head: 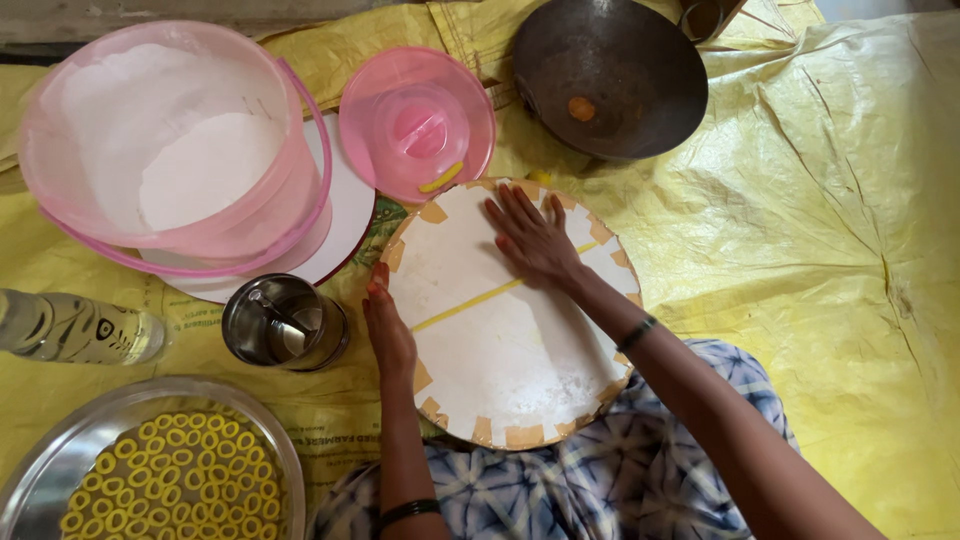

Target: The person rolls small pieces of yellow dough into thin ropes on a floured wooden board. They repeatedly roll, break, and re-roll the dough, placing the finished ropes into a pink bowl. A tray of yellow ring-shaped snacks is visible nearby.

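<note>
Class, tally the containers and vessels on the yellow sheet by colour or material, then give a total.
Pink plastic: 2, the bucket and its lid
Shiny steel: 2, the cup and the tray
Dark metal: 1, the wok
Clear plastic: 1, the bottle
Total: 6

Two bare hands are resting on a round white board laid over a yellow sheet.

The right hand point(532, 238) is lying flat, fingers spread, on the far part of the round board point(500, 370), which is white, dusted with flour, edged with tan tape and crossed by a yellow strip. The left hand point(388, 328) is pressing edge-on against the board's left rim. Just beside that hand a steel cup point(285, 322) is standing. Toward the yellow sheet's point(820, 230) far left corner a pink tub point(175, 150) is holding white flour, its pink lid point(417, 122) lying just beside it. A dark wok point(610, 75) is sitting at the far edge. A steel plate point(150, 465) of yellow rings is occupying the near left corner, a clear bottle point(75, 327) lying above it.
</note>
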